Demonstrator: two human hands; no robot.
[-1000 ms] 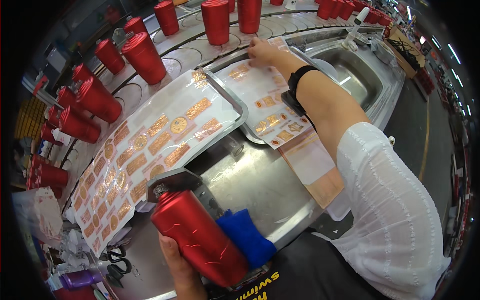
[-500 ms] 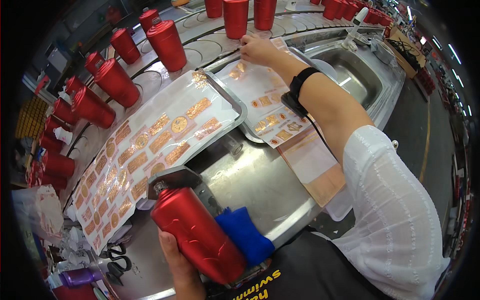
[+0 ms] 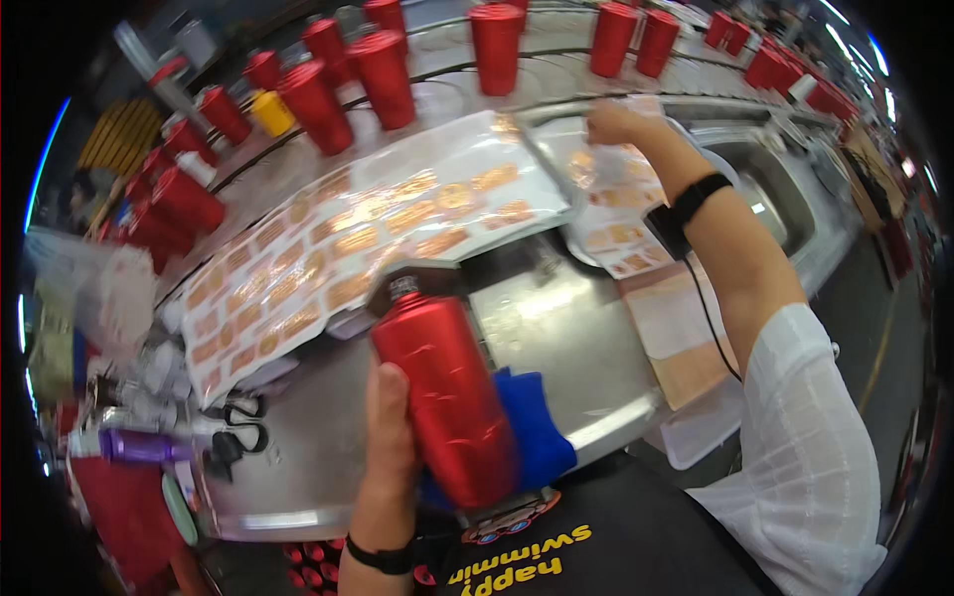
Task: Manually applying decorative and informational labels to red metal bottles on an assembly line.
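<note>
My left hand [image 3: 391, 422] grips a glossy red metal bottle [image 3: 449, 407] by its side, its dark threaded neck pointing away from me. A blue cloth [image 3: 537, 432] lies against the bottle's right side. My right hand [image 3: 618, 124] is at the far end of a smaller sheet of gold stickers [image 3: 628, 235], fingers closed. A pale, see-through patch shows below those fingers; blur hides whether they hold it. To the left a large white sheet of gold foil stickers [image 3: 407, 211] lies on a tray. A dark angular stand [image 3: 422, 273] is behind the bottle's neck.
Red bottles [image 3: 383, 79] stand along a curved conveyor [image 3: 556, 74] at the back, with a yellow one [image 3: 272, 113] among them. A steel sink [image 3: 765, 189] is at the right. Black scissors [image 3: 243, 422] and a purple object [image 3: 139, 446] lie at the left.
The whole view has swung, so the scene sits further right and lower. The right fingers have come off the tray's far edge a little, and a pale patch shows below them. The left hand still holds the bottle.
</note>
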